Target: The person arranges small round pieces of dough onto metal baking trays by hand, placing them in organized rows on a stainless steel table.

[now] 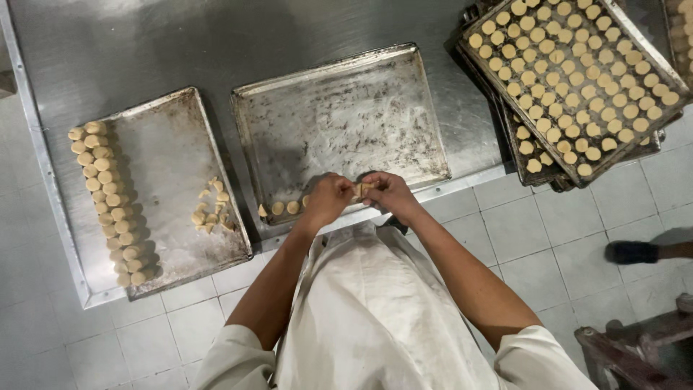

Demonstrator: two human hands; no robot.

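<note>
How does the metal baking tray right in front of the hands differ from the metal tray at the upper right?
The middle metal baking tray is nearly bare, with only a few round dough pieces along its near edge; the upper-right metal tray is covered in neat rows. The middle tray lies flat on the steel table; the upper-right one tops a stack, turned at an angle. Both are worn rectangular metal trays.
</note>
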